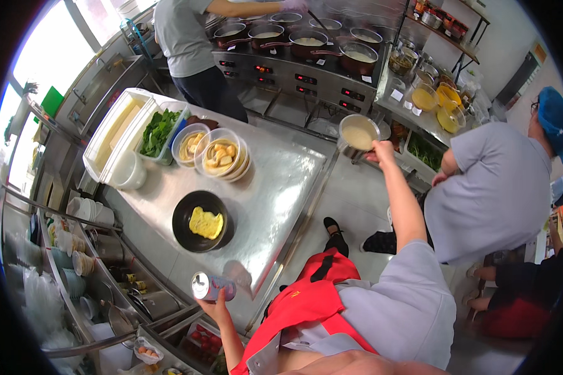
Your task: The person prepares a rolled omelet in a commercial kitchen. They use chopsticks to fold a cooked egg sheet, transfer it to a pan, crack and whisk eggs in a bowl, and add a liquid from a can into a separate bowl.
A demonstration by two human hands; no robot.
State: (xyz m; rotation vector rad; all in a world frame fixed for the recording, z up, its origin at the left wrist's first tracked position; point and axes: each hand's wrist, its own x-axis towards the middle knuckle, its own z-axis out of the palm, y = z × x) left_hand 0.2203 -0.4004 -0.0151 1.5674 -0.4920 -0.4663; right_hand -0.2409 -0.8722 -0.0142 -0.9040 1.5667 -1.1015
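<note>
My left hand holds a drink can, its silvery end turned up and leftwards, just off the near corner of the steel table. Stretched out beyond the table's right edge, my right hand grips a metal pot with pale, cloudy liquid in it. A dark round bowl stands on the table, and a piece of yellow fried egg lies inside. Behind it are two clear plastic tubs of pale food chunks, the right one on a stack.
Leafy greens and a white bin line the table's far left. A person works at a cooktop with several pans. Another person stands close on my right. Steel shelves with bowls run along the left.
</note>
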